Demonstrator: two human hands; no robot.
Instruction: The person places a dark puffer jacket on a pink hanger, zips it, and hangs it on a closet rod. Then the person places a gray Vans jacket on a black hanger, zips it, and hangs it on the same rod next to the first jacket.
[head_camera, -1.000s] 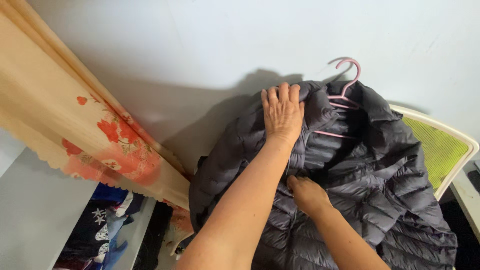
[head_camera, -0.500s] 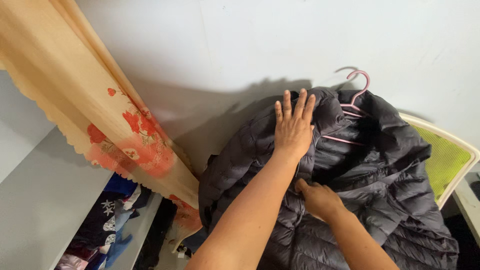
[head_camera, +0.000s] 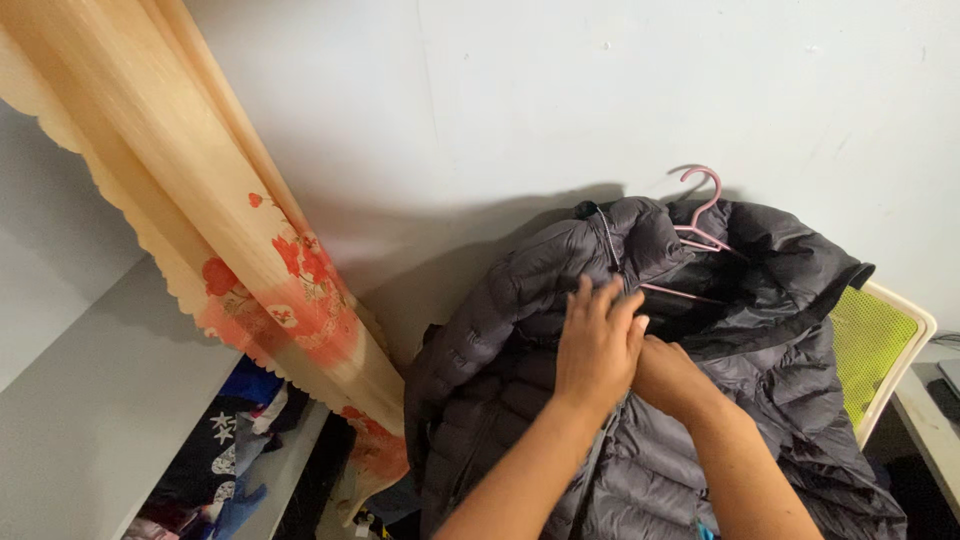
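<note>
A dark grey quilted puffer jacket (head_camera: 520, 330) hangs on a pink hanger (head_camera: 700, 215) and is draped over a chair with a cream frame and green mesh back (head_camera: 885, 345). My left hand (head_camera: 597, 345) lies on the jacket's front near the open collar, fingers spread and pressing the fabric. My right hand (head_camera: 672, 378) is just beside it, partly hidden under the left hand, fingers curled into the jacket's front edge. The collar gapes open to the right of both hands.
A peach curtain with red flowers (head_camera: 250, 260) hangs at the left against the white wall (head_camera: 520, 90). Below it, a shelf holds folded clothes (head_camera: 225, 450). A grey surface edge (head_camera: 930, 410) shows at the far right.
My left hand slid down from the jacket's shoulder to the front, meeting my right hand. The collar has fallen open. The view tilted so the jacket sits lower in frame.
</note>
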